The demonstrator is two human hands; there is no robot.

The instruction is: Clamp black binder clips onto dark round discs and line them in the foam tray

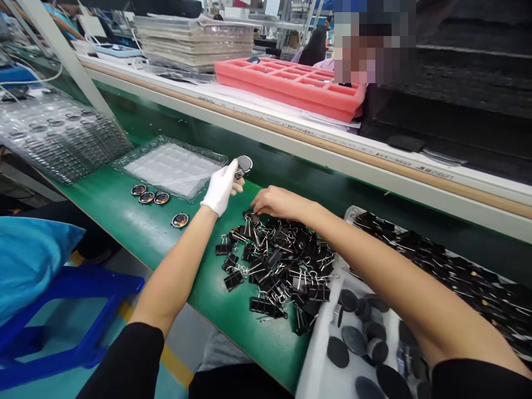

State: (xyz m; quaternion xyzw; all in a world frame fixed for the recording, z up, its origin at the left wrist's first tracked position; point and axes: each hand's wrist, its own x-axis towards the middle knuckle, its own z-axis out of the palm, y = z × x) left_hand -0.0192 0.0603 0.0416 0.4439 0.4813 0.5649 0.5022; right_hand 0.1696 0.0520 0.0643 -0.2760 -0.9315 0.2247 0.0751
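My left hand (222, 183), in a white glove, is closed on a round disc-shaped part (244, 164) with a grey face and a bright rim. It holds the disc above the green bench. My bare right hand (276, 202) reaches to the far left edge of a heap of black binder clips (274, 260). Its fingertips are pinched together at one binder clip (250, 215), though the fingers partly hide the grip. Several similar round parts lie left of my left arm, among them one single round part (180, 220).
A clear plastic tray (166, 166) lies behind the round parts, beside stacked clear trays (62, 138). At right stand a white bin (316, 354) of dark discs and a long container of black clips (440, 266). A pink foam tray (286, 88) sits on the shelf; a person is behind it.
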